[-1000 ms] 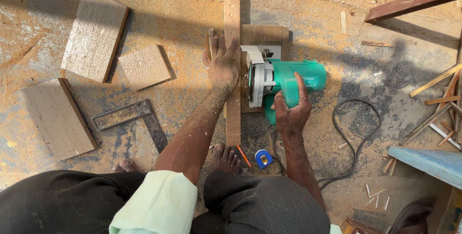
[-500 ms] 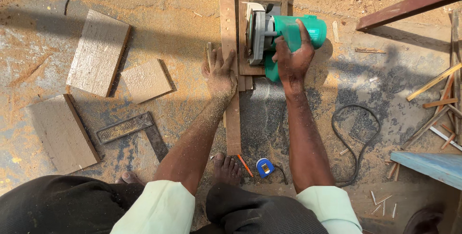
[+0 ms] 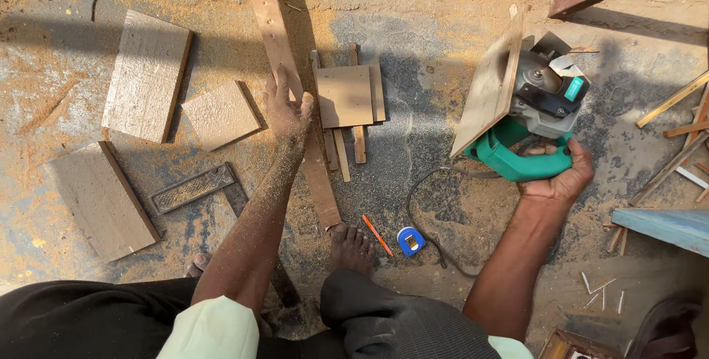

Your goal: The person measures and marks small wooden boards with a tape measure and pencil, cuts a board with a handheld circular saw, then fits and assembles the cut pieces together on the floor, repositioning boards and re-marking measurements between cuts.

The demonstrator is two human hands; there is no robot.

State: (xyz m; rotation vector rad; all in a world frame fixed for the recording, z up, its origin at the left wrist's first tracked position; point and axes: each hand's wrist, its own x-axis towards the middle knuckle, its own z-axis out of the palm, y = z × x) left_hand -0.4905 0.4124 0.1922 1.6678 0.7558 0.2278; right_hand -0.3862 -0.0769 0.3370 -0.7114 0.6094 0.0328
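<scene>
My left hand (image 3: 286,111) rests flat on a long narrow wooden plank (image 3: 275,41) that lies on the sawdust-covered ground, its near end under my bare foot (image 3: 351,248). My right hand (image 3: 559,180) grips the handle of a green circular saw (image 3: 526,119), lifted off the wood and tilted on its side to the right, its flat base plate facing left. A small square offcut (image 3: 345,96) and thin wooden strips (image 3: 359,141) lie just right of the plank.
Three wooden boards (image 3: 146,74) (image 3: 221,114) (image 3: 97,200) and a metal try square (image 3: 193,188) lie at left. An orange pencil (image 3: 377,235) and a blue tape measure (image 3: 410,241) sit near my foot, beside the saw's black cord (image 3: 425,204). Timber scraps and a blue board (image 3: 659,226) crowd the right.
My right hand has lifted the saw off the plank and swung it right, tilting it on its side. The plank now lies angled, and a cut square piece sits beside it.
</scene>
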